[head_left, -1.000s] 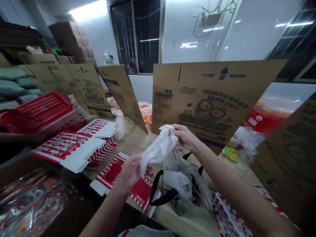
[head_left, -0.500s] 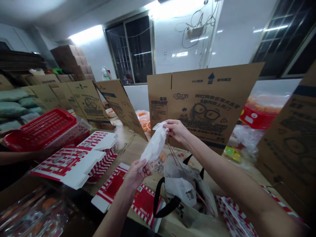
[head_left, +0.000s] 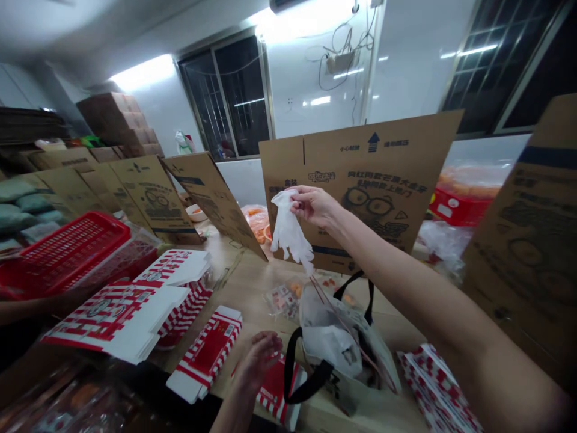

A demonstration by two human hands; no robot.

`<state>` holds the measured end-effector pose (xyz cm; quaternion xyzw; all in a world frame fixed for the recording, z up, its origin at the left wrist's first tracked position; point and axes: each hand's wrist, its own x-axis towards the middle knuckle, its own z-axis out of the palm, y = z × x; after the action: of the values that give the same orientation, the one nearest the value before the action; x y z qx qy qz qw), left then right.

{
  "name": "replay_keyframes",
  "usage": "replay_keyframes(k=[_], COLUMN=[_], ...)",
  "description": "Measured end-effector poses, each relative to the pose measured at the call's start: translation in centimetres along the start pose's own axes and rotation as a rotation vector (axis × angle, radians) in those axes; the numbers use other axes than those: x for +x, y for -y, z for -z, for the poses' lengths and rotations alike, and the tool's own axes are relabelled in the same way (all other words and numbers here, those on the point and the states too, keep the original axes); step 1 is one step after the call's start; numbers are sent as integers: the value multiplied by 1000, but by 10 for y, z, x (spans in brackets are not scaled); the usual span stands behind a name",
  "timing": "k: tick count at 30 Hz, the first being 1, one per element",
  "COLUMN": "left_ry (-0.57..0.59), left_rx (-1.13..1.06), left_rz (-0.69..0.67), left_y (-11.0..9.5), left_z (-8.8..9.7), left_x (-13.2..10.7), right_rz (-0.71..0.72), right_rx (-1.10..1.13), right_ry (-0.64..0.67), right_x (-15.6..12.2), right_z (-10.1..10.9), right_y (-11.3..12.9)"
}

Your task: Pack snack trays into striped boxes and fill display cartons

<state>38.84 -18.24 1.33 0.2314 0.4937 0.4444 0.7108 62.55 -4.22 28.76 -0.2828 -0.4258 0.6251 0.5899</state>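
Note:
My right hand [head_left: 311, 204] is raised in front of the standing cardboard sheet [head_left: 387, 174] and pinches the cuff of a thin white disposable glove [head_left: 290, 231], which hangs down from it. My left hand [head_left: 259, 359] is low near the table's front edge, fingers loosely curled, over a flat red-and-white striped carton [head_left: 205, 352]; it holds nothing that I can see. Below the glove sits a grey bag with black handles [head_left: 336, 346], its mouth open.
A stack of flat red-and-white cartons [head_left: 121, 304] lies at left, beside a red plastic basket [head_left: 58, 252]. Cardboard dividers [head_left: 211, 198] stand along the wooden table [head_left: 252, 279]. Another person's arm [head_left: 27, 304] reaches in at far left. More striped cartons [head_left: 433, 391] lie at lower right.
My left hand let go of the glove and dropped to the table's front edge. My right hand lifted the glove higher, and it now hangs free.

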Motion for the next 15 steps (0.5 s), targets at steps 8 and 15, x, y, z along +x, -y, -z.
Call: replay_keyframes(k=[8,15], left_ry=[208,221], left_rx=[178,176], left_rz=[41,92], left_y=[36,35], left_z=[-15,-21], left_x=[-16,-28], right_rz=[94,-36], right_rx=[-442,-1424], right_ry=[49,330], right_x=[-90,-209], right_z=[46,91], right_y=[-46,-159])
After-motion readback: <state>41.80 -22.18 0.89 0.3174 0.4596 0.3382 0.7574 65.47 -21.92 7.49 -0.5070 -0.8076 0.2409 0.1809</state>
